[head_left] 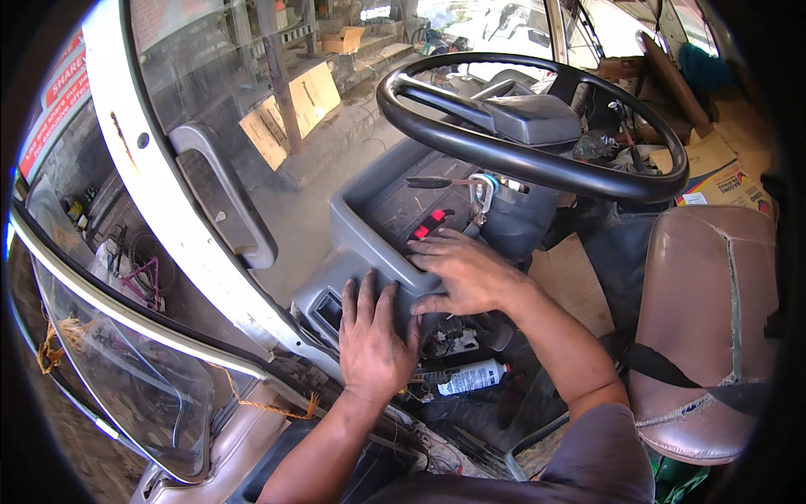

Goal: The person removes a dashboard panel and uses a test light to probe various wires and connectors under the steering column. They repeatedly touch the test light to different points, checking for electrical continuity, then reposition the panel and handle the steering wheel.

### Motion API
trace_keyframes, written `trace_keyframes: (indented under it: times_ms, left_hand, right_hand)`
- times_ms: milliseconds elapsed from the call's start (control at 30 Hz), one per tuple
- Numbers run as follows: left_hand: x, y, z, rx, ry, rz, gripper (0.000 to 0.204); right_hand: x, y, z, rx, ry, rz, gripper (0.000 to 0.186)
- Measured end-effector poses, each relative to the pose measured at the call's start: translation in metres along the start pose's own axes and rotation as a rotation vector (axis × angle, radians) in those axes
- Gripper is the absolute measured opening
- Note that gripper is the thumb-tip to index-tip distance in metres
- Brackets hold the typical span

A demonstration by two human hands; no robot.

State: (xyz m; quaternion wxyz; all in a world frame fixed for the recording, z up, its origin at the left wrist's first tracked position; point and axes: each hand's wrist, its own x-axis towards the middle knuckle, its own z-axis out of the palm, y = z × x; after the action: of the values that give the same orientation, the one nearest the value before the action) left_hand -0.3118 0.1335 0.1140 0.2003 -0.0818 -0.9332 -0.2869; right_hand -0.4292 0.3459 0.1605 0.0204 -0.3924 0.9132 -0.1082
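Note:
A grey dashboard panel point(382, 256) with a rectangular vent opening point(328, 310) is under both hands. My left hand point(374, 349) lies open on its near face, fingers stretched upward just right of the vent. Over the panel's raised lip bends my right hand point(466, 273), fingers on the tray side and thumb on the near face, gripping the lip. By those fingertips rests a small red and black object point(431, 223), its kind unclear. The black steering wheel point(537, 155) stands above and to the right, with a stalk lever point(428, 182) below it.
A white spray can point(473, 377) lies in the footwell among loose wiring. Flattened cardboard point(573, 281) covers part of the floor. At the right is a brown seat point(684, 311) with a black belt. On the left, the door frame point(159, 193) carries a grab handle point(225, 197).

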Motion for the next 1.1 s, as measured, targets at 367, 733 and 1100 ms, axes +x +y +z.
trace_keyframes:
  times_ms: [367, 733, 1100]
  left_hand:
    - [0.004, 0.003, -0.007, -0.004, -0.07, -0.005, 0.07]
    - [0.005, 0.004, -0.006, -0.012, -0.105, -0.051, 0.07]
    - [0.005, 0.002, -0.007, -0.025, -0.082, -0.038, 0.069]
  right_hand:
    - [-0.017, 0.017, 0.012, -0.048, 0.262, 0.016, 0.093]
    - [-0.01, 0.044, 0.038, 0.118, 0.53, -0.127, 0.073]
    - [-0.007, 0.042, 0.039, 0.1, 0.571, -0.137, 0.073]
